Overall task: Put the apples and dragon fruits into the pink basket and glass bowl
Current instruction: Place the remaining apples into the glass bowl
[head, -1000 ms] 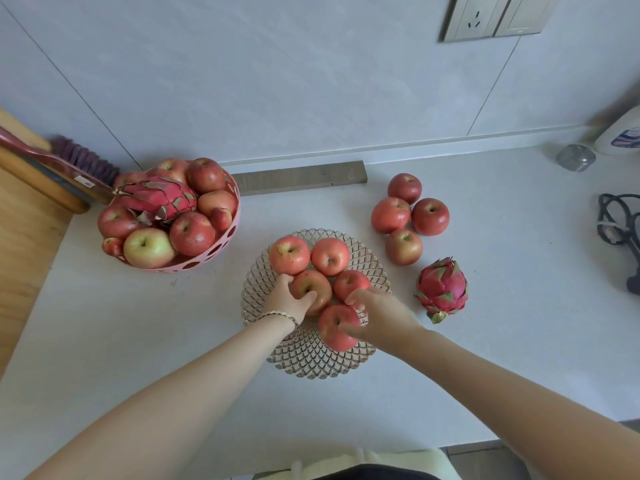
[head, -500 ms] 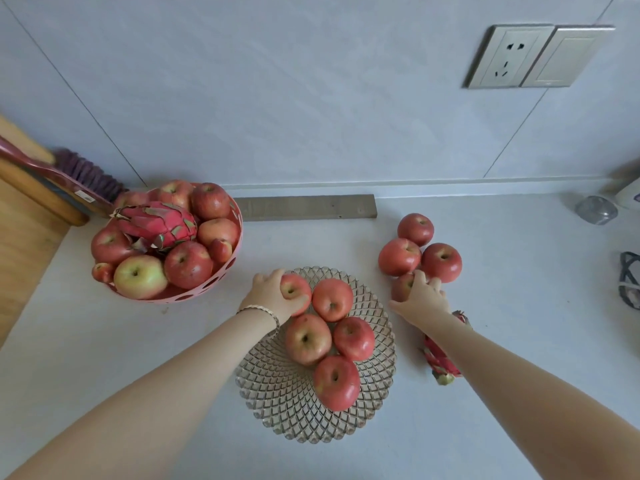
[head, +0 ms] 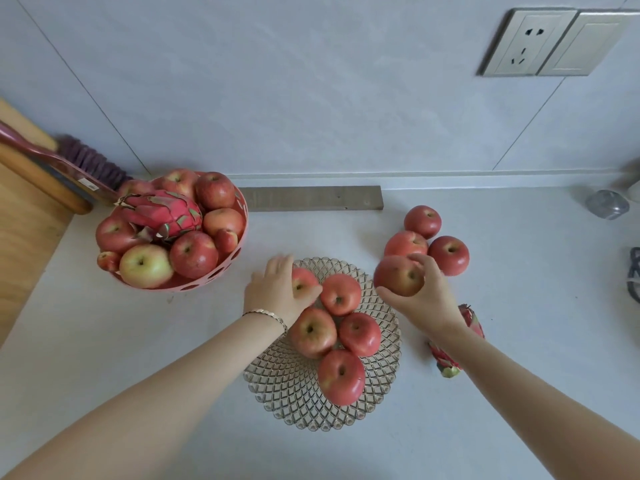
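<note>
The glass bowl (head: 287, 386) sits in the middle of the counter with several red apples in it. My left hand (head: 277, 292) rests over the far-left apple (head: 304, 280) in the bowl, fingers curled on it. My right hand (head: 420, 292) holds a red apple (head: 396, 275) lifted just right of the bowl's far rim. Three apples (head: 448, 254) lie on the counter behind that hand. A dragon fruit (head: 446, 362) lies on the counter, mostly hidden under my right forearm. The pink basket (head: 239, 251) at the left is heaped with apples and a dragon fruit (head: 162, 214).
A grey bar (head: 311, 198) lies along the wall behind the bowl. A brush (head: 86, 161) and a wooden board (head: 24, 216) are at the far left. A small shiny lid (head: 606, 204) and a dark cable (head: 633, 278) are at the right edge.
My right hand has picked one apple up from the group on the counter and carried it left toward the bowl. My left hand stays on the far-left apple in the bowl.
</note>
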Action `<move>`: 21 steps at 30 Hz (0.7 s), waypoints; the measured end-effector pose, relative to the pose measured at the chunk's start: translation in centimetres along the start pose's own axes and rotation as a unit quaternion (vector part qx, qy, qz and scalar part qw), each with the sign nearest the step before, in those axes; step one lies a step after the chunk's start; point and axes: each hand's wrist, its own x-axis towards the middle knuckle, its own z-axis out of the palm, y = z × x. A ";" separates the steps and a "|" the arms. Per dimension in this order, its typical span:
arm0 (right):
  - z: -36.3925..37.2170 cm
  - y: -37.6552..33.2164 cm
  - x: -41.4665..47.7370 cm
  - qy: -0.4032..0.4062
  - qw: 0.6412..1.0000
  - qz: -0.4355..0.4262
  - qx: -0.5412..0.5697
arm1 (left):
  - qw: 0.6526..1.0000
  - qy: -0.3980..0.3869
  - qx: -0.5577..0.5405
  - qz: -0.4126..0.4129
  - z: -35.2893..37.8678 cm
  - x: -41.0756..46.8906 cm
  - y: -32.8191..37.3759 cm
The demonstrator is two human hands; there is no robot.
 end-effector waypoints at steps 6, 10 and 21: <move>2.2 -2.7 -4.1 -0.216 0.931 0.110 0.273 | 0.932 -0.129 -0.275 0.196 -2.4 -5.5 2.2; 4.0 -3.2 -6.0 -0.288 0.915 0.099 0.266 | 0.948 -0.003 -0.252 0.195 -1.7 -7.8 1.2; 5.6 0.5 -7.9 -0.213 0.963 -0.086 -0.139 | 0.980 -0.093 0.167 0.047 0.0 -7.4 -3.9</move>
